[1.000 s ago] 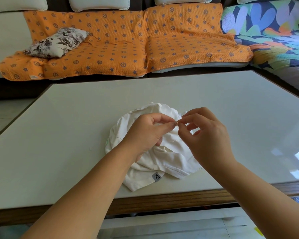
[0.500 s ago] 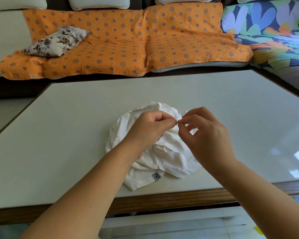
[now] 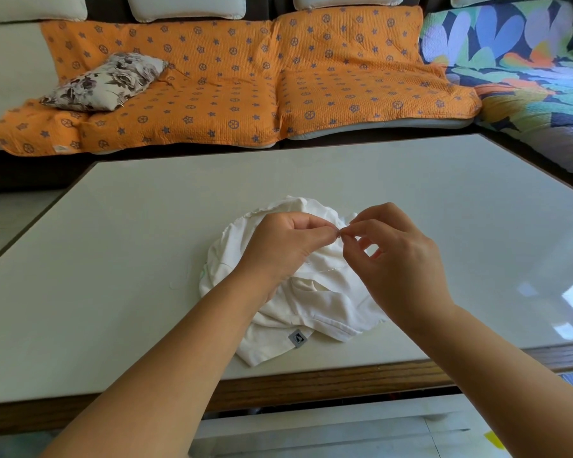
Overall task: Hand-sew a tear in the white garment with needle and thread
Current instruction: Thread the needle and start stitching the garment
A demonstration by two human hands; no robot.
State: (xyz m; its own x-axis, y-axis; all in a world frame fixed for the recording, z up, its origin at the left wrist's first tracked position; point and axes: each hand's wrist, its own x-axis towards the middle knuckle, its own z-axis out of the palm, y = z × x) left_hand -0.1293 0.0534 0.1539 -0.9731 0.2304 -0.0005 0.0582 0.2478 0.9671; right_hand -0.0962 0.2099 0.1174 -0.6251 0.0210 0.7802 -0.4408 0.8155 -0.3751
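— What are the hands doing?
— The left hand (image 3: pixel 285 246) and right hand (image 3: pixel 394 256) each pinch thumb to forefinger. Their tips meet on a tiny thing (image 3: pixel 338 231), too small to name.
— And the white garment (image 3: pixel 325 302)?
— Crumpled on the table (image 3: pixel 129 259) beneath both hands. A fine thread (image 3: pixel 328 268) crosses it just below the right fingertips, and 1 grey label (image 3: pixel 297 338) sits nearer the wrists.

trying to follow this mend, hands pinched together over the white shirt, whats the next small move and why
Probably draw the right hand outward to take up slack: it meets the left hand fingertip to fingertip over the white garment, and thread lies loose below. Needle not discernible.
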